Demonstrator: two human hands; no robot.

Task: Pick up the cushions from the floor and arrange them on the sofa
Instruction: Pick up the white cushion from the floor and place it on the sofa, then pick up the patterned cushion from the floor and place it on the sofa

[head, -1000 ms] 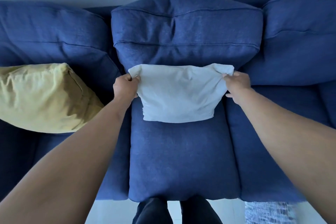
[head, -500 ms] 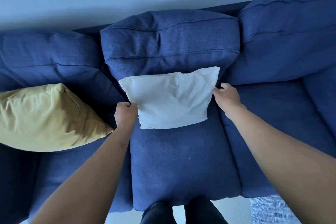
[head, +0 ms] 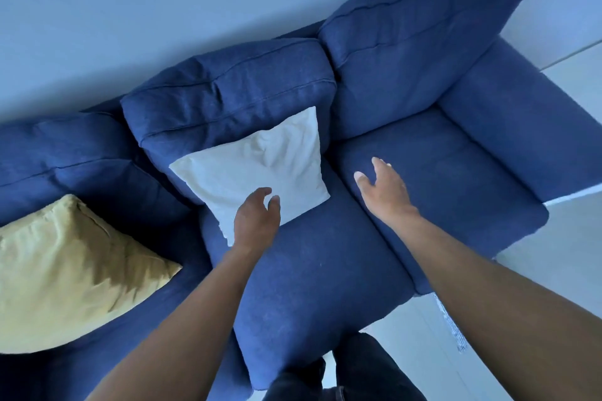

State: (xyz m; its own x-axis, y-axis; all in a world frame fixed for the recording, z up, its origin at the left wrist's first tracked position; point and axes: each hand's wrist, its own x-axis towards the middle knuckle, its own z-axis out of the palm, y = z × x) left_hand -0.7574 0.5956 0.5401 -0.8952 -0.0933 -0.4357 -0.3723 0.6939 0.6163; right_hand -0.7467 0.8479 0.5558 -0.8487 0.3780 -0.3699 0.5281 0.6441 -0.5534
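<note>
A white cushion (head: 260, 166) leans against the middle back cushion of the blue sofa (head: 325, 270). A yellow cushion (head: 65, 273) rests on the left seat. My left hand (head: 255, 221) hovers in front of the white cushion's lower edge, fingers loosely curled and holding nothing. My right hand (head: 382, 189) is over the right seat, fingers spread, apart from the white cushion.
The sofa's right armrest (head: 521, 127) borders pale floor (head: 570, 270). A patterned rug edge (head: 451, 325) shows by the right seat's front corner. My dark-trousered legs (head: 342, 374) stand against the sofa front. A plain wall (head: 163, 10) is behind.
Both hands have let go of the white cushion and drawn back from it. The view has swung to the right and tilted, so the right armrest and floor now show.
</note>
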